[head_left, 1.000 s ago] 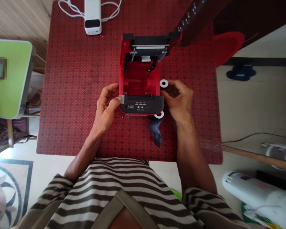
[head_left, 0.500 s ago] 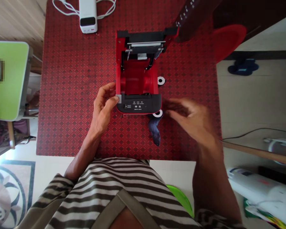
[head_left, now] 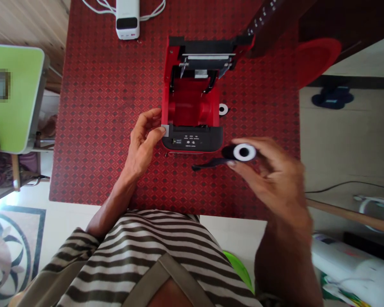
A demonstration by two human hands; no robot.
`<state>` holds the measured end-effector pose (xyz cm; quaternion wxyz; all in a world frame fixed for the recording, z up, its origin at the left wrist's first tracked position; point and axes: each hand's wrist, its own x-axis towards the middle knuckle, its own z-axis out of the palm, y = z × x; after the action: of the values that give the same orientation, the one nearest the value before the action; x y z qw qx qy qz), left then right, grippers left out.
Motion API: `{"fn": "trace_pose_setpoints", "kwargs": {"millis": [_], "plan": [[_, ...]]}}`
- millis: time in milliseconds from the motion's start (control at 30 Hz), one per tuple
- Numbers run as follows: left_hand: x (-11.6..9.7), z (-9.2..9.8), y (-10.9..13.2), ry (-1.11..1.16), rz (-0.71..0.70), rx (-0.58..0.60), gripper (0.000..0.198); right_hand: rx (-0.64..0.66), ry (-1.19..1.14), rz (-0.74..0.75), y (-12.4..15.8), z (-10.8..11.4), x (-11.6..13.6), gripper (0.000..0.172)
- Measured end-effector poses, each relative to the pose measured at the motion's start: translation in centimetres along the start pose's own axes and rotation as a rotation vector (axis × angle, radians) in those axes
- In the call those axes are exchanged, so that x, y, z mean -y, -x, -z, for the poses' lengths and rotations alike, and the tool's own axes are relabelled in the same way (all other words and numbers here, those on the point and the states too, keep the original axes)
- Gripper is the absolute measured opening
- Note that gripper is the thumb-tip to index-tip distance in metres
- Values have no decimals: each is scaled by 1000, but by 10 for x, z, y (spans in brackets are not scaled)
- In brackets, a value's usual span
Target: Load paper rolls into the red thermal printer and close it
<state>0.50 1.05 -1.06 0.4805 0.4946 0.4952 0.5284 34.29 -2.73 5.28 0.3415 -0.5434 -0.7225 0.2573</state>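
Note:
A red and black printer [head_left: 192, 106] stands open on the red patterned tablecloth [head_left: 109, 106], its red roll bay bare. My left hand [head_left: 144, 143] grips the printer's front left corner, thumb on a grey tab. My right hand [head_left: 272, 175] is lifted off the table to the right of the printer, fingers closed around a dark roll with a white core [head_left: 241, 152]. A loose dark strip of that roll trails to the left. A second white-cored roll [head_left: 223, 109] lies beside the printer's right wall.
A white power bank [head_left: 127, 19] with white cable sits at the far table edge. A red plate [head_left: 316, 57] lies at the right edge, a green chair [head_left: 9, 98] stands left, and white appliances [head_left: 348, 260] lie on the floor at right.
My right hand dropped from the printer's right side to the dark roll in front of it, closed on the roll and lifted it off the cloth. My left hand stayed on the printer.

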Motion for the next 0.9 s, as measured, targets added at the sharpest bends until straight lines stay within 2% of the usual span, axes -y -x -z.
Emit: {"fn": "trace_pose_setpoints", "kwargs": {"millis": [100, 167, 233, 367, 533, 667, 800, 900], "plan": [[-2, -1, 0, -7, -4, -2, 55, -6, 144, 182, -23, 23, 29, 47], [-5, -3, 1, 18, 2, -15, 50, 29, 222, 315, -45, 22, 43, 52], [-8, -4, 2, 39, 17, -27, 47, 49, 270, 408, -69, 9, 51, 54], [-15, -9, 4, 57, 55, -29, 42, 197, 358, 383, -105, -21, 57, 38], [-23, -11, 7, 72, 91, -30, 42, 356, 500, 301, -126, -42, 64, 22], [-22, -11, 9, 57, 91, -28, 42, 310, 578, 289, -139, -62, 49, 20], [-16, -12, 9, 70, 61, -33, 44, 282, 419, 312, -155, -80, 15, 11], [-15, -12, 10, 69, 58, -21, 44, 301, 336, 329, -165, -82, -3, 8]]}}
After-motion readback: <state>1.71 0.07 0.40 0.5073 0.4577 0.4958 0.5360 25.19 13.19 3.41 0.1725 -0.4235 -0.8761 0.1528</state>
